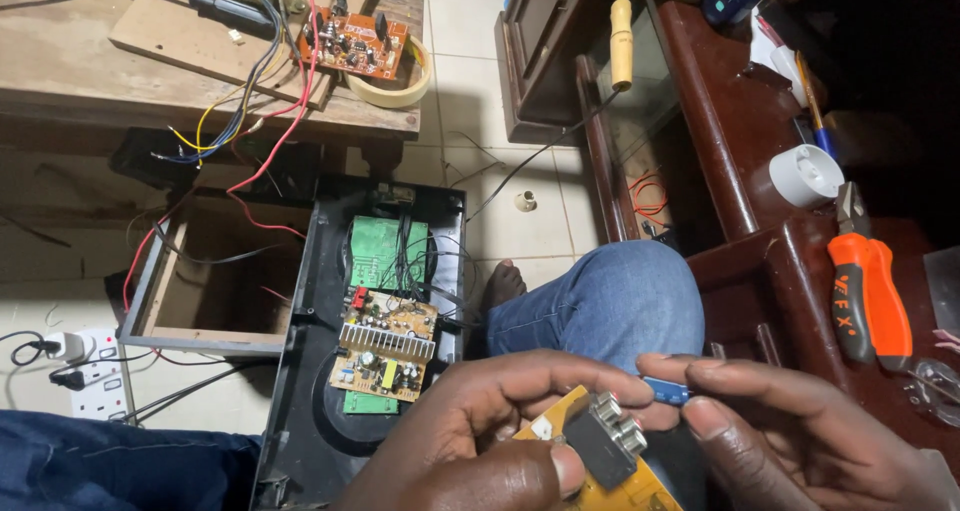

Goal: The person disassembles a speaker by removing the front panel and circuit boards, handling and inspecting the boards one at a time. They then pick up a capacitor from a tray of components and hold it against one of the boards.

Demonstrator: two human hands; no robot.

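My left hand [470,441] holds a small yellow circuit board [610,483] at the bottom centre, thumb pressed beside its grey socket block [603,436]. My right hand [800,436] pinches a small blue component [665,389] between thumb and forefinger, right at the board's upper edge. Both hands hover over my lap, above my blue-jeaned knee [600,301].
An open black panel [315,371] with green and brown circuit boards [385,346] lies on the floor by a hollow speaker box [215,271]. Orange pliers [868,291] and a white cap [805,176] rest on the dark wooden table at right. An orange board [353,43], tape roll [400,81] and wires sit on the bench.
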